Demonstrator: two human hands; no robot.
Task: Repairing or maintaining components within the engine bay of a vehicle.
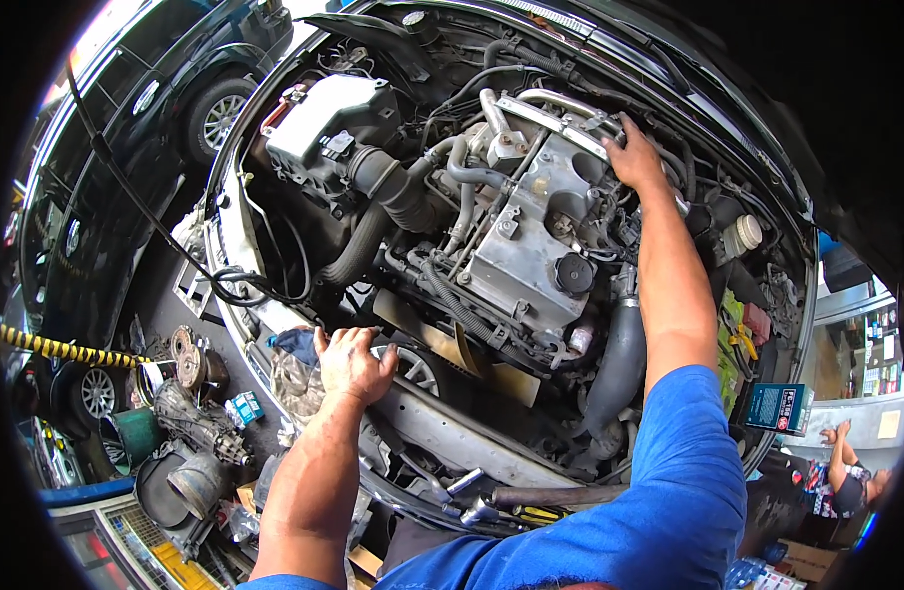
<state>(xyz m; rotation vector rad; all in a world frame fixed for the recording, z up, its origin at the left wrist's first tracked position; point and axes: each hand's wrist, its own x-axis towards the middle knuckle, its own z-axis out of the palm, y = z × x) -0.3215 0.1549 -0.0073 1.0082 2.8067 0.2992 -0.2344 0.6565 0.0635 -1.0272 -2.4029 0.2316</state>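
Observation:
An open engine bay fills the middle. My right hand reaches to the back right of the engine's grey cover, fingers curled at the end of a silver metal bar; what they grip is hard to make out. My left hand is at the front edge, fingers apart, beside a dirty cloth. Below it is the plastic fan. A black air box with ribbed hose sits at the back left.
At left are a dark car, a striped yellow-black barrier, gearbox parts and a green bucket. Tools lie along the front edge. A green item rests on the right side. Another person is at far right.

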